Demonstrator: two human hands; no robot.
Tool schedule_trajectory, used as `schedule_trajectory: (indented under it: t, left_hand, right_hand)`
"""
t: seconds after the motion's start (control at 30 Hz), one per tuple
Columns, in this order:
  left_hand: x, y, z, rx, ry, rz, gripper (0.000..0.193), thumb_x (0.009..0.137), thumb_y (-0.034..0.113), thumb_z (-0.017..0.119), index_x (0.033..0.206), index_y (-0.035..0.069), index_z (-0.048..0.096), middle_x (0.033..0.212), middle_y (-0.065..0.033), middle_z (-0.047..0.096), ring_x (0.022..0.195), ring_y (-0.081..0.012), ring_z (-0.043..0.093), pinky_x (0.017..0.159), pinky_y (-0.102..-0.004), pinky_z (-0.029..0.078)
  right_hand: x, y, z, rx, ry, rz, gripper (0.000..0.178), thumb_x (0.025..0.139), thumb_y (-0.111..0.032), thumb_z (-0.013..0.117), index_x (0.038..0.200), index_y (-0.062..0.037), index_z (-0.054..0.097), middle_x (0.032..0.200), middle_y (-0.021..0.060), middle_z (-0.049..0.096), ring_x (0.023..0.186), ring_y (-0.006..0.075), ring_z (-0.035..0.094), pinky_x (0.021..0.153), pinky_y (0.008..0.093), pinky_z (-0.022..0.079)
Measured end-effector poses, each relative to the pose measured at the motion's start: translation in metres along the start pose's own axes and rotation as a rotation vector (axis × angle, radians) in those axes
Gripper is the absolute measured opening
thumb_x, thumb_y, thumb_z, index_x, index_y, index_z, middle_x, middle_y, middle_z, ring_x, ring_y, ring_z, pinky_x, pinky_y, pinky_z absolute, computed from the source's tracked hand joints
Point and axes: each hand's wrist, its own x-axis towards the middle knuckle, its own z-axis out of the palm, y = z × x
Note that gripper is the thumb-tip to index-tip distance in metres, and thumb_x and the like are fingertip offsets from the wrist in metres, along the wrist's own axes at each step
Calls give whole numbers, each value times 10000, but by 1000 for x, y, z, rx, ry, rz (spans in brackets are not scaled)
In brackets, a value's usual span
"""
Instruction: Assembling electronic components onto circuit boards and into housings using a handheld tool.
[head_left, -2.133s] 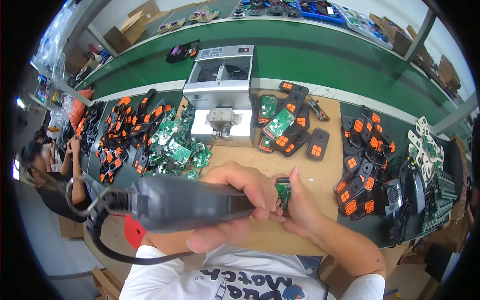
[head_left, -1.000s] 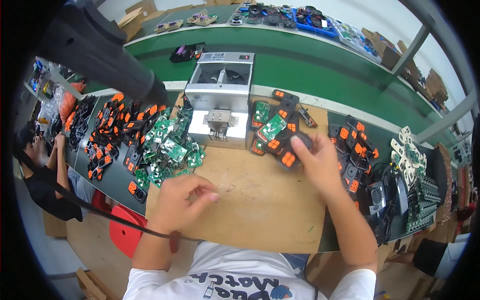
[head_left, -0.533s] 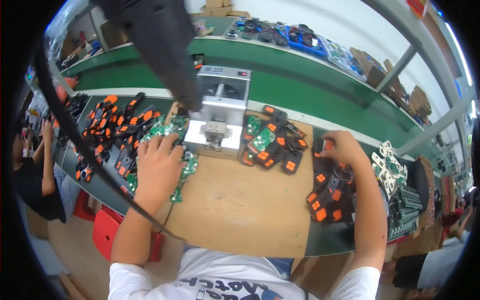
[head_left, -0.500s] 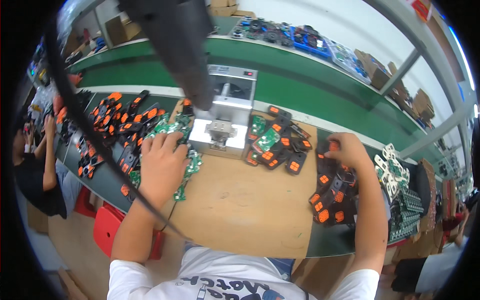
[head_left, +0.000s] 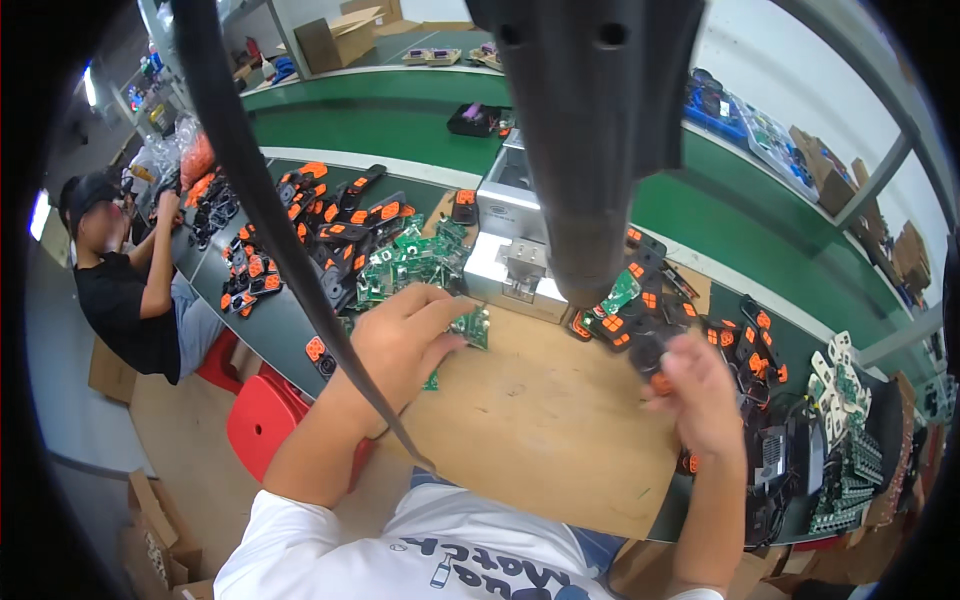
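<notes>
My left hand (head_left: 405, 340) pinches a small green circuit board (head_left: 474, 326) between thumb and fingers, at the left side of the brown work board (head_left: 530, 430). Beside that hand lies a heap of green circuit boards (head_left: 415, 262). Over the board's right side, my right hand (head_left: 703, 395) is closed on a black plastic casing with orange buttons (head_left: 650, 352), slightly blurred. Behind it lie black-and-orange casings (head_left: 612, 330) with a green circuit board (head_left: 622, 292) on them. A silver bench press (head_left: 515, 265) stands at the back of the board, partly hidden by a dark bar.
A large dark bar (head_left: 590, 150) and a black cable (head_left: 285, 240) cross the near view. Casings are heaped left (head_left: 330, 225) and right (head_left: 750, 340). White panels and green boards (head_left: 850, 450) lie far right. Another person (head_left: 125, 290) works at left, near a red stool (head_left: 262, 420).
My left hand has come off the heap rightward with a green circuit board. My right hand has left the right-hand pile and moved inward, carrying a casing. The view has shifted left.
</notes>
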Motion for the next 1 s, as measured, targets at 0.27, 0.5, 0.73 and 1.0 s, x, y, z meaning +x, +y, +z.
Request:
schedule_trajectory:
  t: [0.27,0.5,0.73,1.0]
  left_hand:
    - [26,42,28,-615,-220,69,276,730,153,837,894,9,669,815,-81,657,684,-124,633,588,-261,507]
    - [35,61,94,-594,-253,91,339,774,239,802,660,41,551,565,-39,539,524,-132,540,487,-263,417]
    - [23,53,107,-702,-43,-8,409,763,282,818,629,45,514,551,-48,506,480,-138,460,460,-283,376]
    - [22,44,99,-543,57,277,477,656,416,860,634,79,522,573,-31,516,501,-125,484,453,-292,357]
  right_hand:
    - [-4,44,41,387,-115,164,248,984,-142,538,1193,-10,560,1013,62,655,860,168,668,808,330,578]
    - [-13,46,55,73,34,-154,192,934,25,550,1123,59,549,1022,107,653,926,105,639,794,228,521]
    - [-25,56,60,266,-116,-162,176,928,49,547,1102,44,517,1041,123,647,931,103,634,782,213,513]
    - [-26,35,52,-333,-247,-371,334,874,-38,672,1155,52,513,993,133,673,850,153,679,740,258,542]
